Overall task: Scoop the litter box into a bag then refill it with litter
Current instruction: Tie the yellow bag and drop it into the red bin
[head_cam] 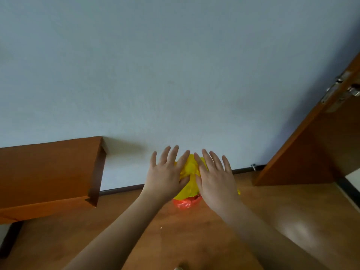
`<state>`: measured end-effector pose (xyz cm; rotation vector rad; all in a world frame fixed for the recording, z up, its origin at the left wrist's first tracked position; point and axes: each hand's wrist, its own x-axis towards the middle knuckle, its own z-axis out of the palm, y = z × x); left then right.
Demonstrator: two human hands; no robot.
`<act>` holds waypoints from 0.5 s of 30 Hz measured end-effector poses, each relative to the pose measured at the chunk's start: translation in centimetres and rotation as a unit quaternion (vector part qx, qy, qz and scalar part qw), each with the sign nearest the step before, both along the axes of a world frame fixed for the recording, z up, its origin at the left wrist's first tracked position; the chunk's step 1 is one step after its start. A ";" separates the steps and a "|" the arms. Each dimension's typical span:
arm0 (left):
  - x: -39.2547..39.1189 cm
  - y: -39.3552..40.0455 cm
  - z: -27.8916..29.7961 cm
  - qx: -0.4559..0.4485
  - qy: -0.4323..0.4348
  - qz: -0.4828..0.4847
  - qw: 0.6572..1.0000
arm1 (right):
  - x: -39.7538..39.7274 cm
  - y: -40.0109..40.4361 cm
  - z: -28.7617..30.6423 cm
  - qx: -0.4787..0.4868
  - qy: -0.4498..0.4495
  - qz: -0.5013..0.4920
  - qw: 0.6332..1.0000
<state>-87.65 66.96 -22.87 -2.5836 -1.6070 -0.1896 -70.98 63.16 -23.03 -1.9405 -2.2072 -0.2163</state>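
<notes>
A yellow plastic bag [190, 168] is seen on the wooden floor [194, 236] close to the wall [175, 75], its gathered top bunched between the two hands. Beneath it, a patch of orange-red plastic [186, 204] is visible at the near side; whether this is a second bag or part of the same one cannot be told. The left hand [165, 172] is held with fingers spread and nearly straight, its thumb pressed against the bunched plastic; the right hand [214, 178] is likewise spread flat, its inner edge laid against the bag. No curled grip is shown by either. The floor is a glossy brown laminate, with a pale speck [161, 228] lying on it. A dark skirting strip [120, 190] is run along the base of the plain pale blue-grey wall. A brown wooden furniture piece [48, 172] is placed at the left, and an open wooden door [321, 143] with a metal latch [350, 92] stands at the right.
</notes>
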 end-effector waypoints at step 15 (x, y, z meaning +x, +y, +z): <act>4.9 10.0 -4.8 0.006 0.042 -0.002 0.999 | 4.8 10.2 -3.7 -0.058 -0.008 0.007 0.998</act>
